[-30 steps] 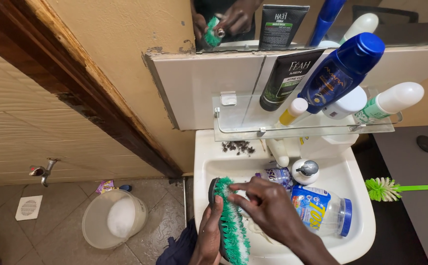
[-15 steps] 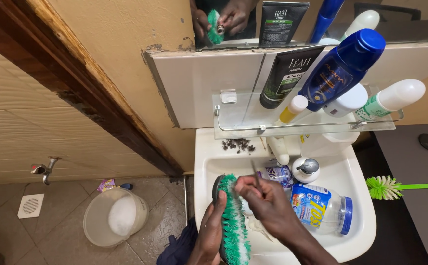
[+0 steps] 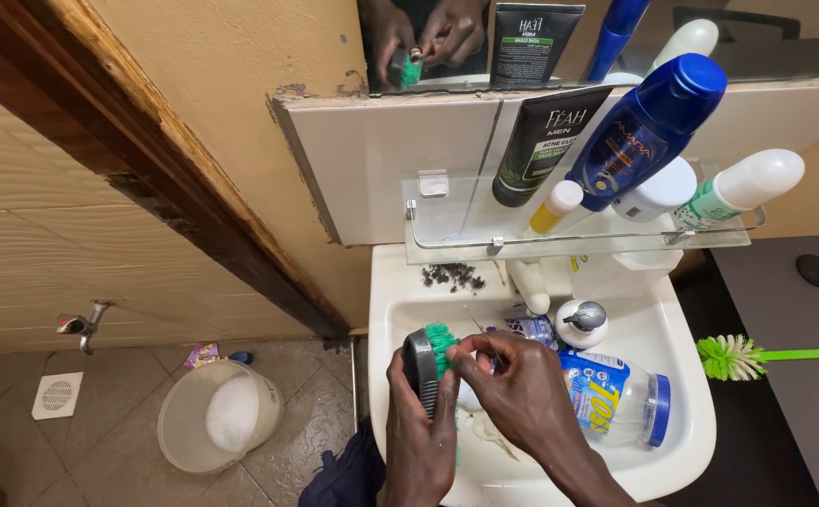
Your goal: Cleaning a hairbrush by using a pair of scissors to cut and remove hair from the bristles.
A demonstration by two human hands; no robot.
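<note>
Low in the frame's centre, the left hand (image 3: 419, 441) grips a scrub brush (image 3: 425, 368) with green bristles over the white sink (image 3: 681, 376). Beside it, the right hand (image 3: 517, 394) pinches the bristles, fingers closed. A clear jar (image 3: 620, 399) lies at right.

On my feed two bare hands come in from six o'clock: the left hand (image 3: 419, 427) and the right hand (image 3: 512, 390). Each is bare to the wrist, and the right forearm stays unsleeved out to the frame edge at five o'clock. At twelve o'clock the mirror (image 3: 616, 38) shows the same hands before a dark top (image 3: 423, 11). A dark blue fabric fold (image 3: 344, 479) at seven o'clock may be clothing — I cannot tell.
</note>
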